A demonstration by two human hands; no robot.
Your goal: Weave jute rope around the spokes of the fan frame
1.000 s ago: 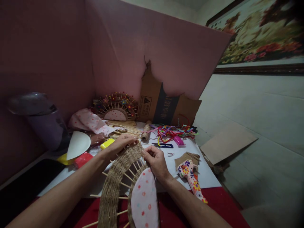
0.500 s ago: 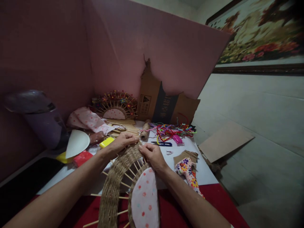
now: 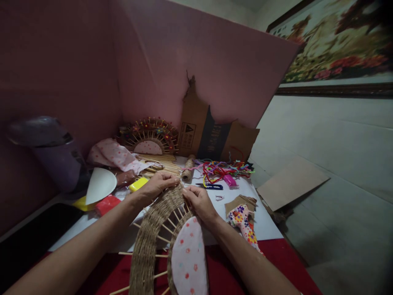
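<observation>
A half-round woven twine fan [image 3: 143, 250] with thin wooden sticks radiating from a flower-print, cloth-covered half disc [image 3: 188, 258] stands tilted in front of me. At its upper end my left hand [image 3: 161, 183] pinches the edge of the woven band, thumb and fingers together. Just right of it, my right hand [image 3: 198, 200] is closed on the same end of the band, its fingertips near the top stick. Any loose twine end between the fingers is too small to make out. Behind the hands lies a twine spool [image 3: 187, 169].
Thread snips [image 3: 210, 186] and colourful pipe cleaners [image 3: 217, 169] lie behind my right hand. A flowered cloth piece [image 3: 244, 223] rests at right. A finished-looking fan [image 3: 149, 139] leans behind, beside torn cardboard [image 3: 195, 119]. Yellow [image 3: 138, 184] and red packets [image 3: 107, 203] lie left, near a purple bottle [image 3: 58, 164].
The woven fan has shifted slightly to the right and down. Both hands keep nearly the same place and hold, the right fingertips a touch further right.
</observation>
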